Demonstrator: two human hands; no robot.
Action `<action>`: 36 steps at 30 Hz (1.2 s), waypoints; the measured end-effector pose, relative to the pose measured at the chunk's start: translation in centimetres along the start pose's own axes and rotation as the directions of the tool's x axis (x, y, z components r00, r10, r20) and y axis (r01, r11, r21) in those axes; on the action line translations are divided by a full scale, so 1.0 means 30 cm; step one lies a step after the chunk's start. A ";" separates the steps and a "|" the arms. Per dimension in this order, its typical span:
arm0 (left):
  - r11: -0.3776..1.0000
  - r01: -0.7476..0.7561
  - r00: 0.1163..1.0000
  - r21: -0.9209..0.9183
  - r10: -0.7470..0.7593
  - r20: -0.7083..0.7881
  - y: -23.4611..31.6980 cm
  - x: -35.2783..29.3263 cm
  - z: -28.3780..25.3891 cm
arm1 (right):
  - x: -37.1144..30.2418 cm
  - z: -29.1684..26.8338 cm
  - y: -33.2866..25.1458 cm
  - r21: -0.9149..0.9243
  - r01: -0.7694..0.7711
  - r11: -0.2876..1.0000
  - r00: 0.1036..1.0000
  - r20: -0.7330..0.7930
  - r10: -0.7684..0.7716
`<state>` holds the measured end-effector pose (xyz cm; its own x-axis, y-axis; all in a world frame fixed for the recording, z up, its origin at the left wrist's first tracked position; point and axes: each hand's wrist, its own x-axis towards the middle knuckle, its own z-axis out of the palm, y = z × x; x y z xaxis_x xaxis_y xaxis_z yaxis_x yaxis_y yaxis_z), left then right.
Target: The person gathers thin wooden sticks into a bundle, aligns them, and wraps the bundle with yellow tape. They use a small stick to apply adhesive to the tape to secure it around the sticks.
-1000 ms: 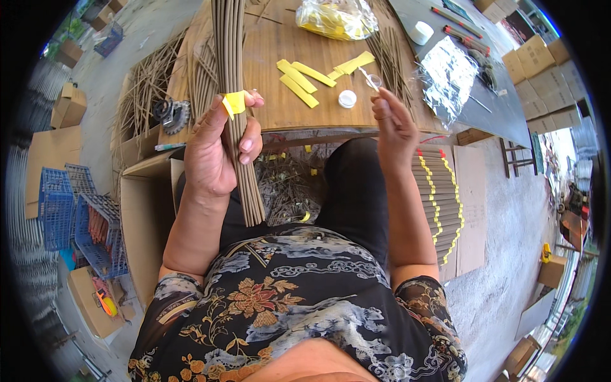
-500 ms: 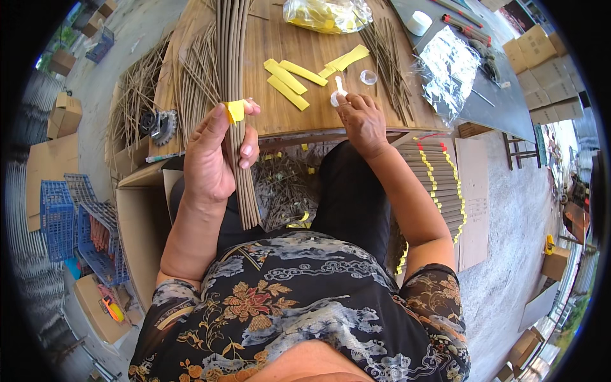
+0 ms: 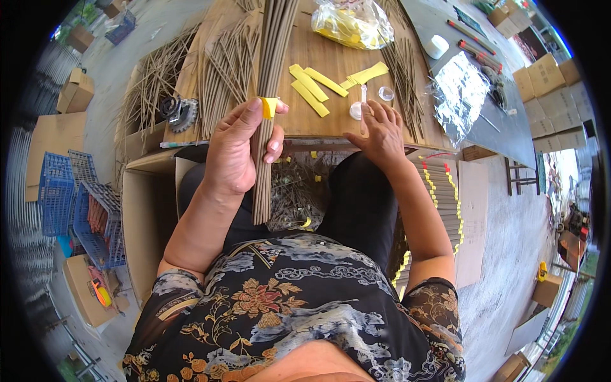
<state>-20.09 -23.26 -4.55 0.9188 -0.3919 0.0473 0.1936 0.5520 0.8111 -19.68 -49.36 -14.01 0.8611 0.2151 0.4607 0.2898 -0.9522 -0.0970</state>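
My left hand is closed around a bundle of long, thin brown incense sticks, held almost upright over my lap. A yellow paper strip wraps partly round the bundle, and my thumb and a fingertip press on it. My right hand is at the table's near edge with thumb and fingers apart. Beside its fingertips sit a small round whitish dish and a thin pale stick; whether a finger touches the stick is unclear. Several loose yellow paper strips lie just beyond.
On the wooden table are loose sticks, a clear bag of yellow strips, a clear ring and a metal cogged part. Banded bundles lie to my right. A cardboard box stands left.
My right hand's fingers have spread and shifted slightly away from the dish, and the pale stick now lies at a different angle. The left hand keeps its hold. The whole view has shifted.
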 end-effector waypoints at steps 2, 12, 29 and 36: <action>0.999 -0.031 0.999 0.039 0.033 -0.030 -0.002 -0.012 0.007 | 0.025 -0.073 -0.081 0.378 -0.124 0.917 0.988 -0.042 0.151; 0.975 -0.184 0.982 0.125 0.188 -0.018 0.003 -0.100 0.095 | 0.133 -0.290 -0.470 0.916 -0.307 -0.259 0.943 0.329 0.046; 0.995 -0.028 0.984 -0.091 0.044 0.172 0.039 -0.158 0.091 | 0.117 -0.316 -0.455 0.986 -0.052 -0.157 0.994 0.036 -0.103; 0.985 0.095 0.966 -0.145 -0.056 0.253 0.033 -0.132 0.059 | 0.121 -0.299 -0.439 0.949 -0.169 -0.268 0.985 0.150 -0.089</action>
<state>-24.14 -22.47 -2.89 0.7896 -0.5956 0.1474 0.3284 0.6131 0.7185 -24.12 -37.98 -3.15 0.8845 0.3296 0.3301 0.1734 0.4247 -0.8886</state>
